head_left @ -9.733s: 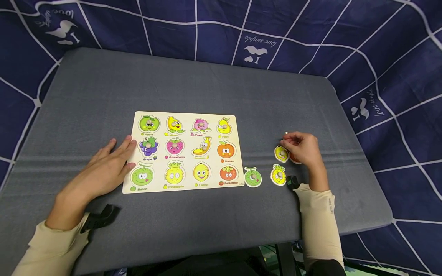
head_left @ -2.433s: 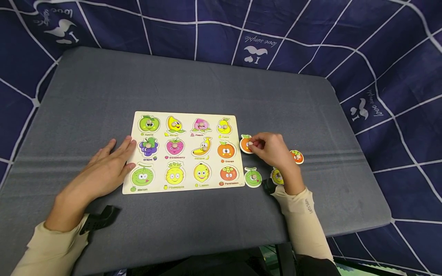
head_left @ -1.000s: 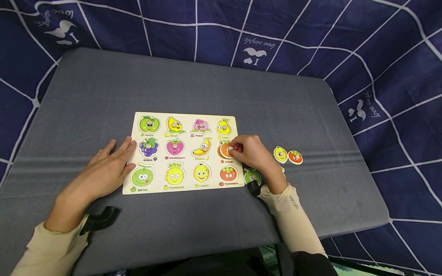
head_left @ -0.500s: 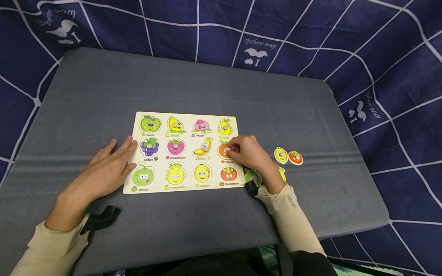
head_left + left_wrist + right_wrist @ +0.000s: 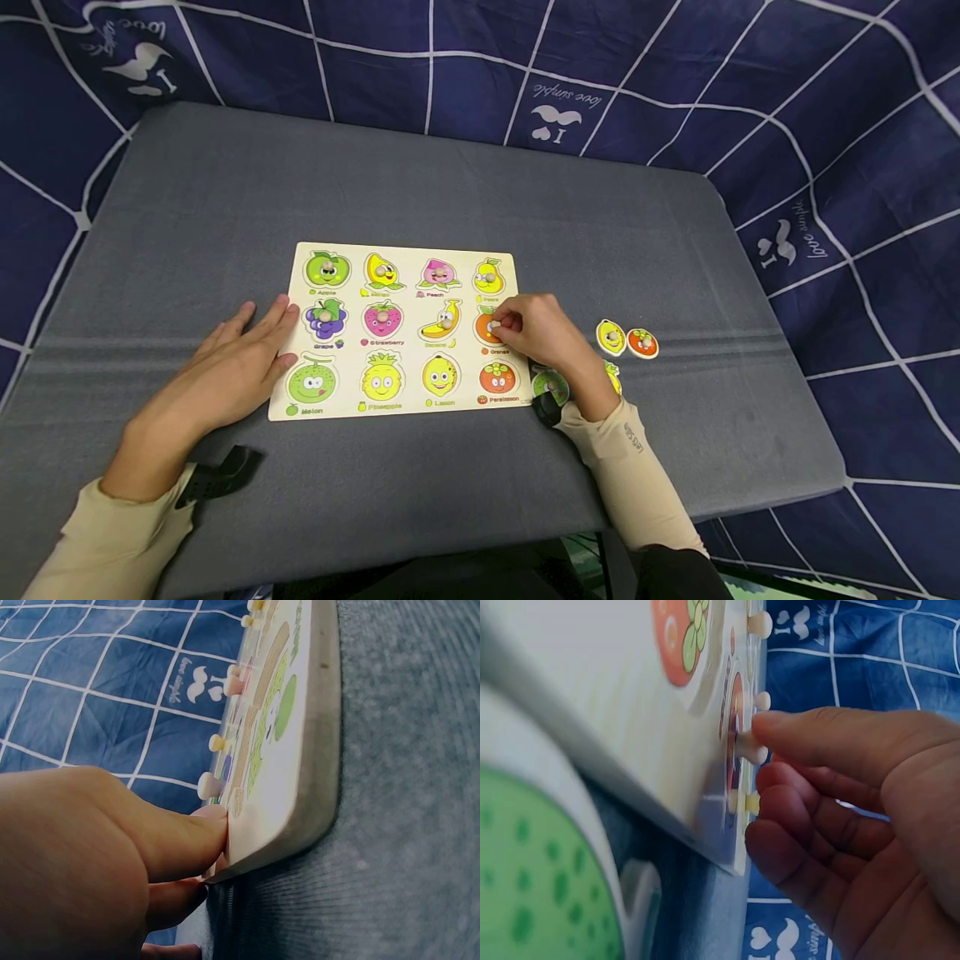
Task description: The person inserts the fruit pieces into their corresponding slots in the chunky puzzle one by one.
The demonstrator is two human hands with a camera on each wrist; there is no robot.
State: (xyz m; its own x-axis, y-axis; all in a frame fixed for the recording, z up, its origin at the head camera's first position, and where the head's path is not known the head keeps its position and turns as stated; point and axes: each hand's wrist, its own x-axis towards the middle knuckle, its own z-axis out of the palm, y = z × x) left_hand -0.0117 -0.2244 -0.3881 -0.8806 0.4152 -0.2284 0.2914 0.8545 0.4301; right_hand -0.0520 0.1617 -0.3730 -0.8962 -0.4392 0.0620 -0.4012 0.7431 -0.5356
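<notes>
1. Orange puzzle piece [image 5: 483, 332]: aligned at its labelled place, directly beneath the grip.
2. Right hand [image 5: 543, 328]: thumb and fingertips nearly together, pinching the wooden knob [image 5: 748, 748].
3. Fruit puzzle board [image 5: 408, 357]: under the grip, extending left.
4. Left hand [image 5: 221, 367]: fingers extended, touching board's far-left edge.
5. Melon piece [image 5: 553, 382], part-hidden: below the grip.
6. Lemon piece [image 5: 611, 337], persimmon piece [image 5: 642, 343]: right of the grip.
</notes>
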